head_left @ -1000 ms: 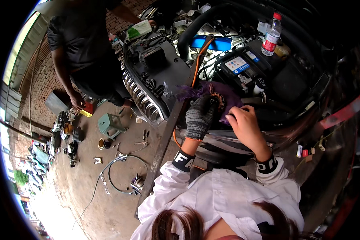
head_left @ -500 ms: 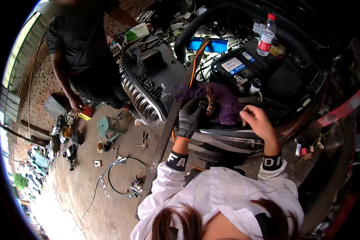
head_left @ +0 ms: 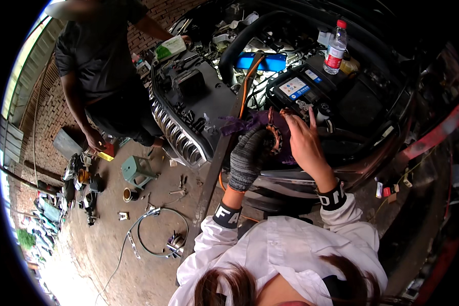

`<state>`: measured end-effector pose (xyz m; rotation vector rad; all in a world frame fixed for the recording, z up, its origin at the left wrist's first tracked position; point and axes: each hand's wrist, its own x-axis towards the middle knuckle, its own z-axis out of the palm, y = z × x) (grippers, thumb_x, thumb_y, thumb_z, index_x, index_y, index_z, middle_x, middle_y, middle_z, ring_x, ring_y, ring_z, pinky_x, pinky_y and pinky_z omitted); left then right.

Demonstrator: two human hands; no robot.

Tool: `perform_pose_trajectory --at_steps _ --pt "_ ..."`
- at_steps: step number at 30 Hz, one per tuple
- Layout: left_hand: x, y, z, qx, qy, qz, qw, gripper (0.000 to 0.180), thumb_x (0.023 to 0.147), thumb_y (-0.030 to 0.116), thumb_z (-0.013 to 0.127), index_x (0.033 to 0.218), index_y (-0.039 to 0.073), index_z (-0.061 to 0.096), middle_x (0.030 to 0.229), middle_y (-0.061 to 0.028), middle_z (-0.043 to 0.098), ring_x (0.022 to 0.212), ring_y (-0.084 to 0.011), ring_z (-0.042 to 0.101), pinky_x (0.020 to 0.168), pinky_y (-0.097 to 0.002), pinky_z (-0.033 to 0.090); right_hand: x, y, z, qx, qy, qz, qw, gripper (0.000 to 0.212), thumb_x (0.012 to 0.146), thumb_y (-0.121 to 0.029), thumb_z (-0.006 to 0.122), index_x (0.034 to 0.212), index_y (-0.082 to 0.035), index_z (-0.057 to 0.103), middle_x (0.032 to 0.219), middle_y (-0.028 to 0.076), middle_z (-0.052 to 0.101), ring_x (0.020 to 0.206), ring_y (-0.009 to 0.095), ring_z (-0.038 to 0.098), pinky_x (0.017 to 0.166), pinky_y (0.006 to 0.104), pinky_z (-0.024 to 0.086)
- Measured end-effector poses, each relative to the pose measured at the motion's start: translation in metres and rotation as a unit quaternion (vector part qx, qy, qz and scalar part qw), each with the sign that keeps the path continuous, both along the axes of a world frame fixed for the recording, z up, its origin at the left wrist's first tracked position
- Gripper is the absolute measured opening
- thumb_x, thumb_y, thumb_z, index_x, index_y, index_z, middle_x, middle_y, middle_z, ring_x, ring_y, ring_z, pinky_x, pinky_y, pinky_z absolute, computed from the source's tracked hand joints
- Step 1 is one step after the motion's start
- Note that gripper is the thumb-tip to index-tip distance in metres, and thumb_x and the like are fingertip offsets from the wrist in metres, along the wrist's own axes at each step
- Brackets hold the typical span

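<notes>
In a dark grey knitted glove, my left hand (head_left: 249,155) is closed round a curved, ring-like piece (head_left: 275,133) with coppery-brown banding. Part of the ring is hidden by the glove. My bare right hand (head_left: 307,143) is at the ring's upper right side, one finger raised and the other fingertips drawn together by a small coppery bit. What those fingertips pinch is too small to make out. Beneath both hands a purple cloth (head_left: 285,154) lies over the car's front edge.
The open engine bay holds a black battery (head_left: 296,87), a red-capped bottle (head_left: 335,48) and a blue flat object (head_left: 262,61). A dark bar with an orange cable (head_left: 246,86) stands left of my hands. A co-worker (head_left: 102,66) stands beyond a detached grille (head_left: 176,125); a green stool (head_left: 137,171) is nearby.
My right hand has come left and up to the ring, from apart at the right with a thin strand stretched towards it. The strand no longer shows. My left hand has turned slightly with the ring.
</notes>
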<state>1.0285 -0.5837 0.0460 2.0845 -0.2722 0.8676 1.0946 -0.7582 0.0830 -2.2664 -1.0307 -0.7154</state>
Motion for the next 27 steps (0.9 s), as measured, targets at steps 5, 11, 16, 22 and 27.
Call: perform_pose_trajectory --at_steps 5,11,16,22,27 --pt "-0.002 0.007 -0.001 0.0 -0.004 -0.007 1.0 0.036 0.082 0.001 0.069 0.117 0.003 0.064 0.118 -0.0162 0.065 0.105 -0.0297 0.065 0.089 -0.0355 0.052 -0.001 -0.01 0.015 -0.085 0.031 0.011 0.996 0.024 0.083 0.002 0.061 0.106 -0.003 0.06 0.094 0.009 0.066 0.093 0.024 0.065 0.117 0.05 0.025" --pt "-0.002 0.007 0.005 0.053 -0.021 -0.012 0.998 0.033 0.082 0.002 0.069 0.116 0.003 0.065 0.118 -0.017 0.065 0.106 -0.0316 0.065 0.09 -0.0366 0.052 0.0 0.0 0.023 -0.069 -0.026 -0.01 0.997 0.005 0.087 -0.001 0.053 0.091 -0.004 0.053 0.077 0.008 0.055 0.079 0.025 0.061 0.109 0.0463 0.035" --pt "0.007 0.008 -0.004 0.013 0.027 0.035 0.999 0.028 0.084 0.01 0.068 0.112 0.004 0.066 0.115 -0.0177 0.065 0.102 -0.0356 0.064 0.087 -0.0401 0.053 -0.021 0.003 0.021 -0.013 0.001 -0.021 1.0 0.011 0.088 -0.006 0.06 0.094 -0.004 0.052 0.086 0.011 0.059 0.085 0.028 0.06 0.097 0.0438 0.039" --pt "0.013 0.014 -0.032 -0.309 0.1 -0.059 0.944 0.031 0.09 0.005 0.065 0.12 -0.002 0.062 0.11 -0.0121 0.069 0.099 -0.0178 0.065 0.086 -0.0304 0.051 -0.041 -0.018 0.006 -0.043 0.127 0.037 0.99 0.008 0.09 -0.007 0.059 0.094 -0.003 0.054 0.085 0.012 0.062 0.087 0.031 0.058 0.095 0.0431 0.037" --pt "0.006 -0.001 -0.017 -0.407 0.141 -0.086 0.898 0.032 0.091 0.002 0.064 0.122 -0.003 0.061 0.11 -0.0077 0.068 0.097 -0.0133 0.063 0.087 -0.0269 0.051 -0.039 -0.024 0.003 -0.053 0.169 0.065 0.982 0.007 0.093 -0.01 0.058 0.092 -0.003 0.055 0.08 0.01 0.063 0.081 0.03 0.058 0.093 0.0404 0.038"
